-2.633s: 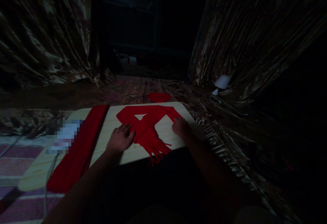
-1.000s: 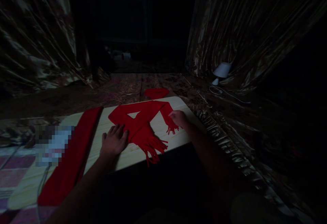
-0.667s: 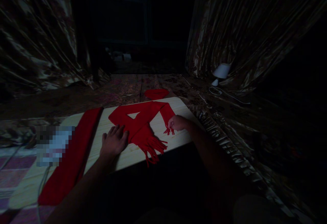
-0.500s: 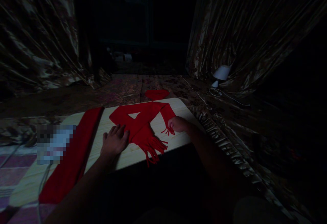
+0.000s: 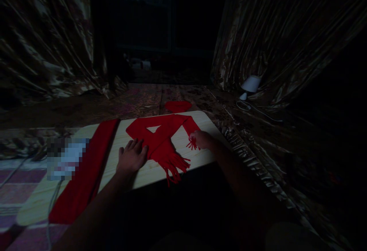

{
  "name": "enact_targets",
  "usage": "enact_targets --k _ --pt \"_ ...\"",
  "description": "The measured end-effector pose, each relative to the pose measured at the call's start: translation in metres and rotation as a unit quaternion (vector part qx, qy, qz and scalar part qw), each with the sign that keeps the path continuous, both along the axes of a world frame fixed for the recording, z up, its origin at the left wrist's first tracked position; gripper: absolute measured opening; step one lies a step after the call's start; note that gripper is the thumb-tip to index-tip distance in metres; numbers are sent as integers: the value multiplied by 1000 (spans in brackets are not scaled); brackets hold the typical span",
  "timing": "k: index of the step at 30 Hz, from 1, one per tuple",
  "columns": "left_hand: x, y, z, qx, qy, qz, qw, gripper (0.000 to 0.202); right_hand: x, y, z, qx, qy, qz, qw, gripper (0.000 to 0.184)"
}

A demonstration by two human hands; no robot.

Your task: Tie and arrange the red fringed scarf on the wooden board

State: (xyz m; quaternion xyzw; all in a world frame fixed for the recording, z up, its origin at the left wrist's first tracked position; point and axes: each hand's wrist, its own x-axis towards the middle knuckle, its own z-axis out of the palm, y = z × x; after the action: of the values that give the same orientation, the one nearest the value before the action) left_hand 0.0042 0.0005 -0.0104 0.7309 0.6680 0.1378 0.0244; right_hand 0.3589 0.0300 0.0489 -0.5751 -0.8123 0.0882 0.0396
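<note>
A red fringed scarf (image 5: 160,136) lies folded in a crossed, triangle-like shape on a pale wooden board (image 5: 186,155). My left hand (image 5: 131,158) rests flat on the board, fingers stretched out and touching the scarf's left side. My right hand (image 5: 203,139) is closed in a pinch on the scarf's right fringed end (image 5: 191,142). The other fringed end (image 5: 173,167) hangs towards the board's near edge.
A second red scarf (image 5: 86,174), folded into a long strip, lies on the board's left part next to a blurred object (image 5: 67,157). A small red piece (image 5: 177,106) lies beyond the board. A white lamp (image 5: 249,86) with a cord stands at right. Shiny curtains hang around.
My right hand pulled the scarf's right end out from under the fold and drew it nearer, fringe now showing. The left hand stayed pressed beside the scarf. The view shifted slightly.
</note>
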Motion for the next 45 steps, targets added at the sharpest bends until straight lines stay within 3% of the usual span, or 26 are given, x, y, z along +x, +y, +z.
enact_targets --k 8,11,15,18,26,30,32,35,38,45 --pt "2 -2 5 -13 14 -12 1000 58 6 -1 6 -120 19 54 991 28" --pt "2 -2 5 -6 -3 -1 1000 59 10 1 2 -79 55 40 995 33" --pt "2 -3 5 11 -10 -5 1000 58 18 6 -5 29 110 -48 992 38" --pt "2 -3 5 8 -3 -10 1000 59 26 10 -6 43 116 -87 988 38" --pt "5 -5 9 -11 23 6 1000 61 43 14 -10 15 86 -100 991 40" --pt "4 -4 9 -12 16 7 1000 62 49 14 -16 21 53 -55 997 44" --pt "4 -4 8 -13 15 7 1000 62 51 13 -17 26 26 -48 998 38" --pt "4 -4 9 -15 19 0 1000 61 52 11 -15 22 -1 -75 997 27" --pt "4 -5 9 -10 23 -6 1000 61 51 10 -10 25 -19 -79 996 31" --pt "4 -4 8 -10 14 6 1000 63 50 13 -1 -46 -103 -110 987 19"
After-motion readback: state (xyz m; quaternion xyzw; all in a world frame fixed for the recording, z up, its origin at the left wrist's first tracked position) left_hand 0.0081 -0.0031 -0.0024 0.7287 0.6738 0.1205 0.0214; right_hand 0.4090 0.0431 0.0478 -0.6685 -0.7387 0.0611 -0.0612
